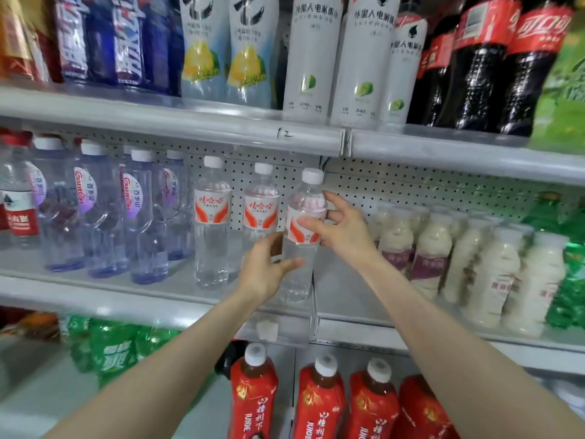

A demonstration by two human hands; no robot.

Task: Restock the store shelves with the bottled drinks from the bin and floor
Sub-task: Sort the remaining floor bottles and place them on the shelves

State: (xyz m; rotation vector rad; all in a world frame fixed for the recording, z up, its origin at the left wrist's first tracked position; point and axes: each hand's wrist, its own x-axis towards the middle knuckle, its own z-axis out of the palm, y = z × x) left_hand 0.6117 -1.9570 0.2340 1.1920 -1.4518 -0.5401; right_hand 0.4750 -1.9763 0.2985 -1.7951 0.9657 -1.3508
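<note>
Clear water bottle (299, 248), white cap (312, 176), red-and-white label band. Long axis near vertical, cap up, top leaning slightly right of the base. Label faces the camera. Base sits low at the front of the middle shelf (95, 299), right by a clear divider (314, 299); cannot tell whether it is resting on the shelf.

Left hand (261, 270) grips the lower body: thumb laid across the front below the label, fingers curled round the far side. Right hand (346, 231) grips higher: thumb on the label, fingers wrapped round the shoulder of the bottle. Both forearms reach in from below.

Just left, two matching bottles (212, 223) stand upright, one forward, one further back, near but apart from the held one. Further left, a row of blue-tinted water bottles (139, 217). Right of the divider, a block of milky white bottles (474, 264) with purple labels, well apart from the hands; green bottles (569, 280) at the far right edge. Pegboard back panel (411, 185) behind.

Upper shelf: tall white bottles (313, 58) directly above, cola bottles (506, 64) to their right, lemon-label bottles (202, 49) to their left.

Lower shelf: red juice bottles (319, 403) under the hands, caps white. Edges of the view are blurred.
</note>
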